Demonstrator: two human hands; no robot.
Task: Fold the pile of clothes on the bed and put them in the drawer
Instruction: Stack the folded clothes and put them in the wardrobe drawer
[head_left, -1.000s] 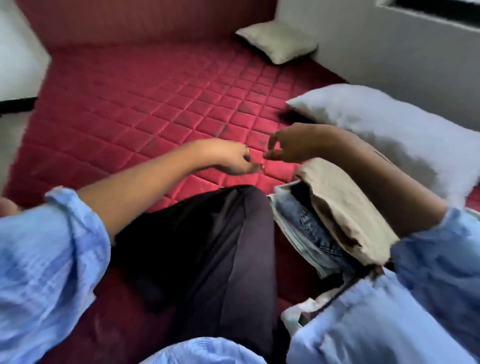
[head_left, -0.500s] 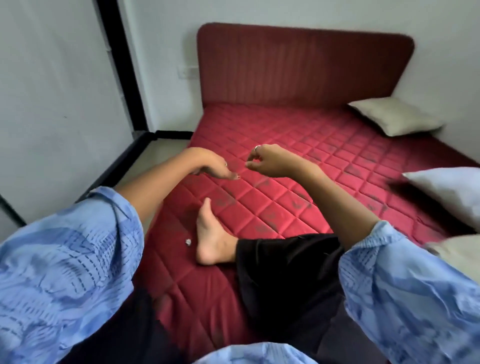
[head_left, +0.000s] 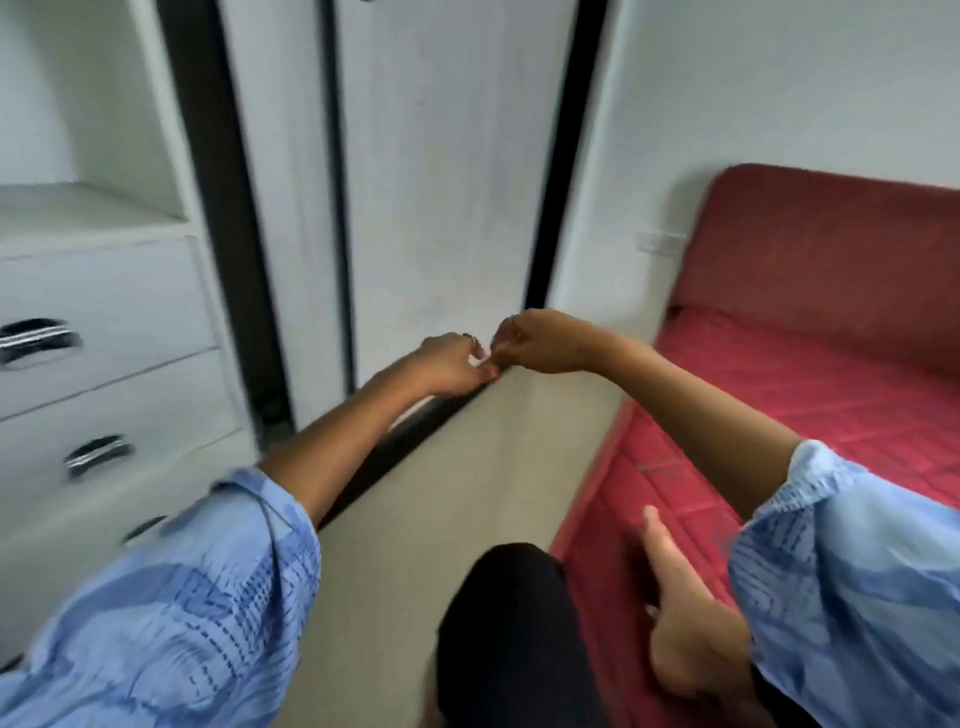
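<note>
Both arms stretched forward at chest height, bare forearms out of rolled light-blue patterned sleeves (head_left: 171, 613). Left hand (head_left: 451, 364) and right hand (head_left: 537, 342) brought together in mid-air, fingertips touching, fingers of both curled inward. A ring on a left finger. Anything pinched between them too small and too blurred to make out; cannot tell whether the hands hold something or only each other.

Behind the hands, a white wardrobe door (head_left: 441, 182) framed by black vertical strips, with a black floor track (head_left: 395, 441) running diagonally below the left forearm. Under the arms, pale beige floor (head_left: 467, 493).

To the left of the left arm and well apart from both hands, a white drawer unit (head_left: 114, 374): stacked drawer fronts, all closed, each with a chrome handle (head_left: 36, 340), blurred by motion. Above the drawers, an open white shelf (head_left: 78, 208).

To the right, under and beyond the right forearm, the bed (head_left: 810, 395) with its red quilted mattress and a dark red padded headboard (head_left: 831, 244) against the white wall. A white wall socket (head_left: 662, 241) just beside the headboard's left edge. Visible part of the mattress bare of clothes; the pile of clothes outside the frame, so its place relative to the hands cannot be told.

At the bottom centre, a knee in black trousers (head_left: 509, 623) over the floor, just beside the mattress edge. A bare foot (head_left: 685, 613) resting on the mattress corner, toes pointing up toward the headboard, below the right sleeve.
</note>
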